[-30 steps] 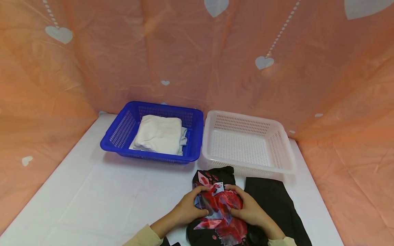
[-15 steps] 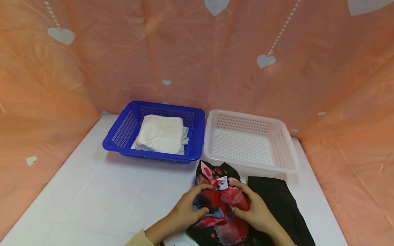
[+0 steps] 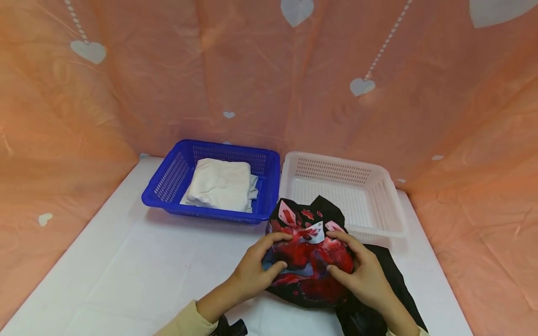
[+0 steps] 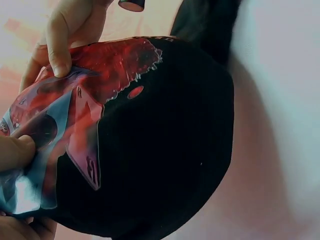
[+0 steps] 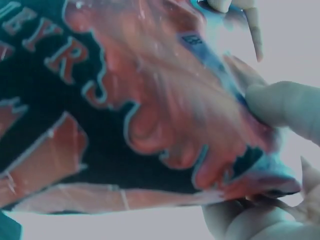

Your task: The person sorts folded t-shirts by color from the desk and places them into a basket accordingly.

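Both hands hold up a folded black garment with a glossy red, pink and blue print; its exact kind cannot be told. My left hand grips its left side, thumb over the print. On the right side my right hand pinches it the same way, the thumb on top and other fingers partly hidden behind. Lettering on the print shows in the right wrist view. In the left wrist view the plain black lower part bulges out rounded. The bundle is raised off the table, its top before the white basket's front rim.
A blue basket with a folded white cloth stands at the back left. Beside it is a white basket. More black fabric lies on the white table at the right. Orange sheeting encloses the table.
Both hands have lifted the black garment upward and forward, toward the white basket. It now covers part of that basket's front rim. The baskets and white cloth stay put.
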Demonstrator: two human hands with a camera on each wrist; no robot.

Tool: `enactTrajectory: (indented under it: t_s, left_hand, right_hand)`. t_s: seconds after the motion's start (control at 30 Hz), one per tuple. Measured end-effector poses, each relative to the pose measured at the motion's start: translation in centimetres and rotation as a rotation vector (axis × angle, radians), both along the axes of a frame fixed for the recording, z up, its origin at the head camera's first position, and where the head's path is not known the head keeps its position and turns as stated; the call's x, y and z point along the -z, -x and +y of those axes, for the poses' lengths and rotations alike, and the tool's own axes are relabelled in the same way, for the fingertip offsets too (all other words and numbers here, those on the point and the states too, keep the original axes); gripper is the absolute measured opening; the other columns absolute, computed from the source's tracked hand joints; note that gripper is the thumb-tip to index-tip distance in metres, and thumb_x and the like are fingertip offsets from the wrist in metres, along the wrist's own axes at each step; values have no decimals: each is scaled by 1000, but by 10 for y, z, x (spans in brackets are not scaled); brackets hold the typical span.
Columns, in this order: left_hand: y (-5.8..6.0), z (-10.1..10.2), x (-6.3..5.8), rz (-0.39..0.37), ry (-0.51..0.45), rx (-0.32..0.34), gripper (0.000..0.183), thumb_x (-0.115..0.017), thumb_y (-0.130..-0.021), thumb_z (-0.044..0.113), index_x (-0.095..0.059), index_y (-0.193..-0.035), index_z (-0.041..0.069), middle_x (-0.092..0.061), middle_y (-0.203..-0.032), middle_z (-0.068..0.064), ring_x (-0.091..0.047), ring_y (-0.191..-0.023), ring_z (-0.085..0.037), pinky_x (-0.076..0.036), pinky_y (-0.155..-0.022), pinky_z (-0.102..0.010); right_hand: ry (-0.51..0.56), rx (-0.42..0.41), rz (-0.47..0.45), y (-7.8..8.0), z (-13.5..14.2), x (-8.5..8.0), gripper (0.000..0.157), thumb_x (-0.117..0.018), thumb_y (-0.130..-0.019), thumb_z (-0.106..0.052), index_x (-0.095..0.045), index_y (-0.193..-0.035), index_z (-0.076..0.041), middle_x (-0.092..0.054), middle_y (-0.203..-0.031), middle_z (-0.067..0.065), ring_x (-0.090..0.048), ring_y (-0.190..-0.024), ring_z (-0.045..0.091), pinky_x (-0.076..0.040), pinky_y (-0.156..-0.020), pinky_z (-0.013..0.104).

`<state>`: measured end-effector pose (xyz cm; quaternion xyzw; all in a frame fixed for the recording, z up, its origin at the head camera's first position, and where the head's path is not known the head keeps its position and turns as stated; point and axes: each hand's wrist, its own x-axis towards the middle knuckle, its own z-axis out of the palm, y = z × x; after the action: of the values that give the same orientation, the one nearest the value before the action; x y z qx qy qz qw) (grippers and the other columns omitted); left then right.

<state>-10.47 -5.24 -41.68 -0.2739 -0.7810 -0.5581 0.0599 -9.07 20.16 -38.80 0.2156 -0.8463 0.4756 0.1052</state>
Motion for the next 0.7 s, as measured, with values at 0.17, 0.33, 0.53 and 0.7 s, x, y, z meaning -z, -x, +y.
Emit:
enactTrajectory:
  t_s: [0.17, 0.33, 0.53, 0.7]
  left_hand:
    - [12, 0, -20, 49, -15, -17, 54, -73, -80, 1, -55, -128, 19, -60, -127, -3, -57, -114, -15, -49, -94, -35]
    - [26, 0, -36, 85, -36, -20, 54, -73, -80, 1, -55, -128, 19, -59, -127, -3, -57, -112, -16, -50, -93, -34]
    - [37, 3, -48, 111, -38, -33, 53, -73, -80, 1, -56, -127, 19, -60, -126, -3, -57, -112, -16, -49, -94, -35]
    - [48, 7, -62, 167, -63, -12, 48, -67, -83, -3, -56, -126, 15, -60, -126, -4, -56, -116, -16, -47, -98, -37]
  right_hand:
    - [-24, 10, 117, 10, 0, -22, 69, -79, -66, 12, -58, -128, -10, -57, -123, 4, -59, -101, 1, -50, -81, 12]
    - [-39, -17, 156, 25, 5, -37, 70, -79, -66, 12, -56, -129, -7, -54, -125, -9, -58, -101, -2, -50, -82, 12]
    - [-29, -24, 182, 34, 8, -49, 68, -78, -67, 15, -55, -128, -3, -52, -124, -17, -59, -98, -3, -51, -81, 12]
    - [-67, 31, 277, 38, 7, -65, 67, -78, -65, 17, -58, -126, -3, -57, -114, -6, -58, -94, -3, -50, -79, 9]
